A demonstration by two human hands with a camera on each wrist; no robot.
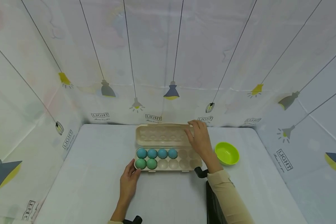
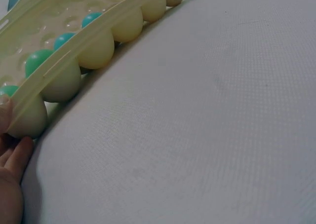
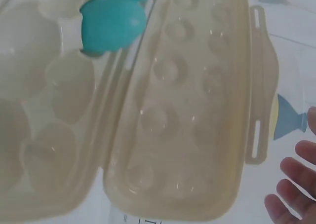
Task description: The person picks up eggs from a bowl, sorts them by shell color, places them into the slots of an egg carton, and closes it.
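An open beige egg carton (image 1: 184, 163) lies on the table with its lid (image 1: 159, 137) folded back. The back row holds several blue eggs (image 1: 157, 153) and the front row two green eggs (image 1: 146, 163); the right-hand cups show bare. My left hand (image 1: 135, 172) holds the tray's front left corner, its fingers (image 2: 19, 156) against the corner cup. My right hand (image 1: 194, 127) rests with fairly straight fingers on the lid's right end, fingertips at its far edge. In the right wrist view the fingers (image 3: 291, 177) show just past the lid (image 3: 197, 100), beside a blue egg (image 3: 112, 22).
A lime green bowl (image 1: 226, 153) stands right of the carton, close to my right wrist. The pale table (image 1: 86, 174) is walled on three sides by a white cloth (image 1: 168, 62) printed with lamps. Bare tabletop (image 2: 207, 125) stretches in front of the carton.
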